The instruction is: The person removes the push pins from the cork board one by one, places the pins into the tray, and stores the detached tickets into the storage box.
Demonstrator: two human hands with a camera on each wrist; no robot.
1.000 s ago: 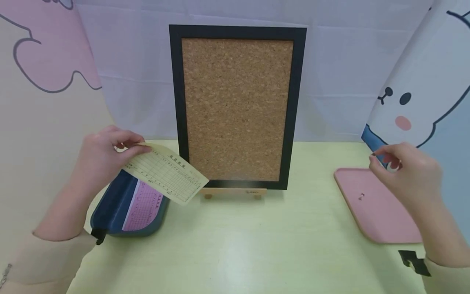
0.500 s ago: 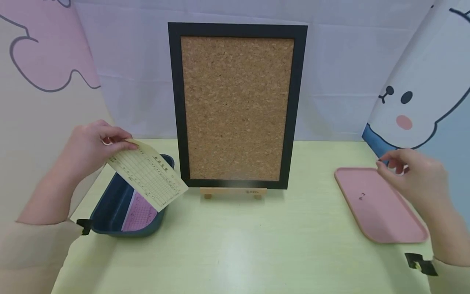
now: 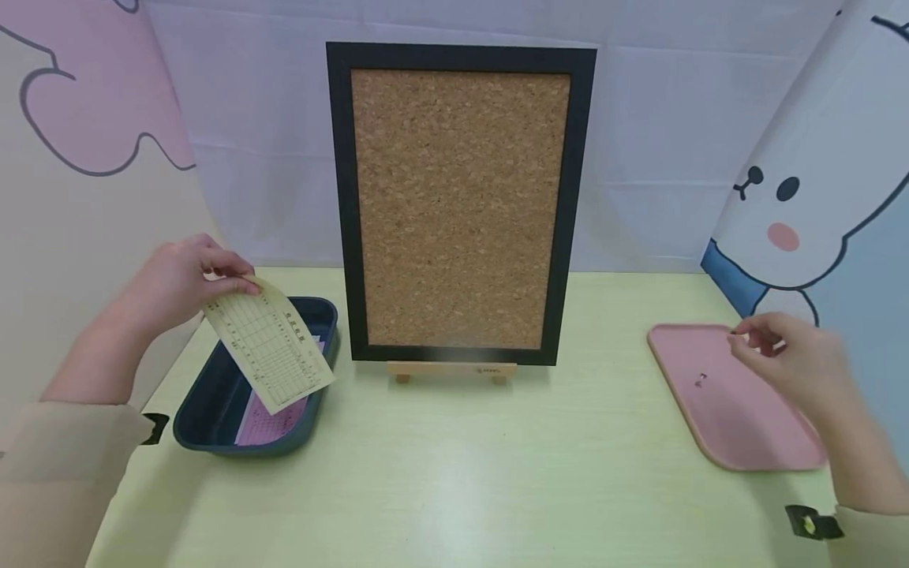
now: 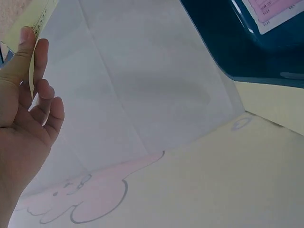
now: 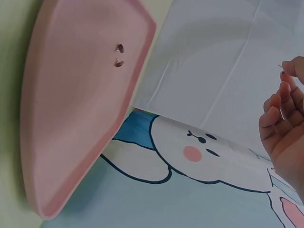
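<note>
My left hand (image 3: pixel 192 280) pinches a yellow printed form (image 3: pixel 273 347) by its upper corner, above a dark blue bin (image 3: pixel 195 422). Pink printed slips (image 3: pixel 266 422) lie inside that bin, partly covered by the form in the head view. Over the pink tray (image 3: pixel 753 434), my right hand (image 3: pixel 795 363) pinches a thumbtack (image 5: pixel 282 70) between thumb and index finger, its thin point sticking out in the right wrist view. Two more thumbtacks (image 5: pixel 119 56) rest on the tray.
A black-framed cork board (image 3: pixel 461 213) stands upright on a small wooden stand (image 3: pixel 450 368) at the middle back of the pale table (image 3: pixel 461 473). White cloth (image 3: pixel 646 142) hangs behind it, with cartoon-printed sheets at both sides.
My left hand has moved left with the yellow form, which now hangs over the bin. My right hand has shifted slightly right and down, still pinching the thumbtack.
</note>
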